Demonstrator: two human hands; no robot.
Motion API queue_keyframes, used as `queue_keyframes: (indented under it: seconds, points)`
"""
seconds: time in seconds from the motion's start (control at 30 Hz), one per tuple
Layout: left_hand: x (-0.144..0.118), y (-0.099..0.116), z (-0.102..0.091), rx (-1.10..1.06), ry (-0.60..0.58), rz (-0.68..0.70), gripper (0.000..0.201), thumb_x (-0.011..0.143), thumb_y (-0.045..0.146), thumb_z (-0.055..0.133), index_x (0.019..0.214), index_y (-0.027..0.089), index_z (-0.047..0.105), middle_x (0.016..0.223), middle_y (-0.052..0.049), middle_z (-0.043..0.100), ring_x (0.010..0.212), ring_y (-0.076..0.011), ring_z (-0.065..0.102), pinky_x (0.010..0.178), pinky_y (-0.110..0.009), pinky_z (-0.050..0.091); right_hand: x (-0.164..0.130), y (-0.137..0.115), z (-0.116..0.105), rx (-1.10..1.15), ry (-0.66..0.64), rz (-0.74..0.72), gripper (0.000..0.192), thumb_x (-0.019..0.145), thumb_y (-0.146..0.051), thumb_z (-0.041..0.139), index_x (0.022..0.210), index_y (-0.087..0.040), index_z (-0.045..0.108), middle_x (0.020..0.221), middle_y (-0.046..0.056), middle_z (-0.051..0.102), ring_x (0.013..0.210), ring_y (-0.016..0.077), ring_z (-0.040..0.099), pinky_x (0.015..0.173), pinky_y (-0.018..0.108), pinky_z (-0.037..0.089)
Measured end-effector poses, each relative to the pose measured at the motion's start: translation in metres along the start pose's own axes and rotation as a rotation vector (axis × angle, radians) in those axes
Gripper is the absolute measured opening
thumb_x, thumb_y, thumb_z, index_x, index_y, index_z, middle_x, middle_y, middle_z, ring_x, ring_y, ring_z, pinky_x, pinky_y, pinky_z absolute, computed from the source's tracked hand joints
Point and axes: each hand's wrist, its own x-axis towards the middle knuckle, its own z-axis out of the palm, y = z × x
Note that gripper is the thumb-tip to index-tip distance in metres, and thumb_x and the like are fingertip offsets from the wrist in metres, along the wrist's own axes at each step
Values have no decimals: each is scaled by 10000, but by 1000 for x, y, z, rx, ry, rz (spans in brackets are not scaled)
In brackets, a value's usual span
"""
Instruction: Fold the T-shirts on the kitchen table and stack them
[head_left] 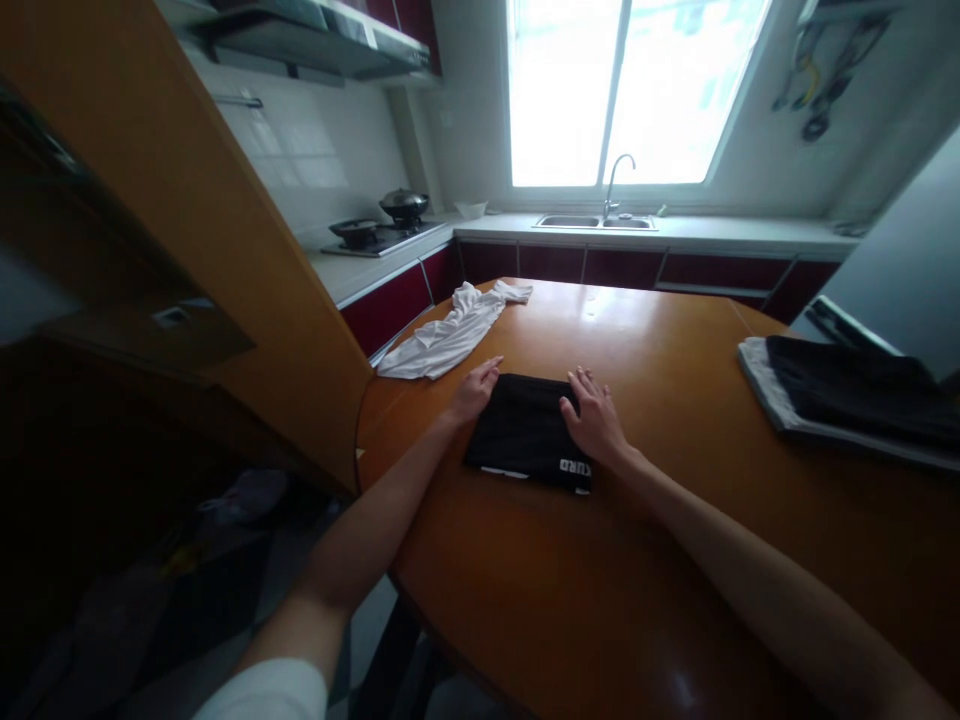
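Observation:
A black garment (525,425), folded into a flat rectangle with white lettering near its lower right corner, lies on the wooden table (660,560). My left hand (475,390) rests at its upper left edge, fingers stretched out. On the upper right edge lies my right hand (592,412), flat with its fingers extended and the thumb over the cloth. Neither hand grips anything. Beyond my left hand a crumpled white garment (454,335) is spread along the table's far left side.
Folded dark and grey clothes (847,390) are stacked at the table's right. A wooden door frame (247,250) stands close on the left. Behind are a counter (705,230) with a sink (570,221), and a stove (386,238) with a lidded pan (405,205).

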Motion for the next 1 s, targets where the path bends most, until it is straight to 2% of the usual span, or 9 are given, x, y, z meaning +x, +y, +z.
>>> queue_keyframes:
  seconds: [0.13, 0.27, 0.33, 0.4, 0.5, 0.57, 0.73, 0.9, 1.0]
  points:
    - [-6, -9, 6, 198, -145, 14, 598, 1041, 475, 313, 1549, 169, 390, 1625, -102, 341, 1530, -219, 238, 1245, -419, 167, -29, -23, 2, -60, -98, -218, 582, 1005, -379, 422, 1553, -186, 382, 1645, 128, 282, 1542, 267, 181, 1233, 549, 148]
    - [-10, -18, 21, 426, -316, -33, 611, 1029, 521, 347, 1586, 277, 298, 1677, -87, 199, 1557, -276, 107, 1228, -552, 67, -46, -37, 14, -106, -230, -252, 578, 987, -428, 480, 1506, -176, 460, 1634, 164, 296, 1535, 310, 194, 1218, 593, 131]
    - [-10, -21, 24, 460, -288, -41, 606, 1037, 514, 325, 1593, 277, 274, 1673, -101, 218, 1552, -277, 145, 1220, -543, 115, -42, -36, 14, -66, -200, -217, 549, 991, -432, 471, 1475, -176, 499, 1617, 155, 341, 1525, 302, 228, 1219, 574, 155]
    - [-9, -23, 22, 489, -184, -86, 618, 1042, 509, 310, 1585, 215, 299, 1620, -148, 336, 1510, -281, 273, 1201, -490, 207, -31, -29, 10, 1, -102, -143, 498, 997, -416, 448, 1422, -180, 554, 1567, 136, 435, 1490, 281, 313, 1213, 521, 220]
    - [-8, -24, 18, 575, -17, -192, 635, 1017, 557, 357, 1474, 139, 495, 1415, -188, 536, 1343, -310, 468, 1124, -423, 335, -11, -7, 1, 48, 78, 15, 454, 982, -364, 442, 1360, -165, 598, 1458, 131, 549, 1383, 257, 452, 1161, 434, 330]
    - [-8, -23, 15, 626, 16, -226, 617, 981, 609, 411, 1352, 166, 626, 1310, -168, 567, 1249, -325, 506, 1077, -425, 378, 0, 10, -3, 4, 127, 121, 460, 970, -348, 452, 1353, -138, 598, 1426, 145, 567, 1345, 263, 474, 1138, 416, 349]
    - [-7, -21, 14, 606, 1, -247, 564, 934, 608, 507, 1291, 204, 671, 1283, -141, 546, 1224, -328, 498, 1056, -432, 394, 9, 32, 1, -167, 46, 317, 534, 997, -406, 415, 1378, -66, 573, 1504, 191, 488, 1424, 321, 362, 1175, 463, 254]
    - [-3, -23, 16, 584, 22, -250, 565, 921, 583, 528, 1277, 165, 663, 1313, -151, 539, 1270, -338, 490, 1083, -441, 380, 7, 24, 9, -181, -110, 361, 691, 1011, -486, 366, 1492, 7, 423, 1610, 211, 327, 1516, 322, 200, 1224, 503, 91]
    - [1, -26, 17, 564, 29, -257, 540, 898, 557, 568, 1234, 149, 676, 1298, -155, 560, 1254, -335, 516, 1070, -427, 402, 7, 21, 9, -155, -131, 368, 716, 1010, -494, 353, 1509, 18, 394, 1624, 210, 295, 1528, 313, 171, 1228, 495, 58]
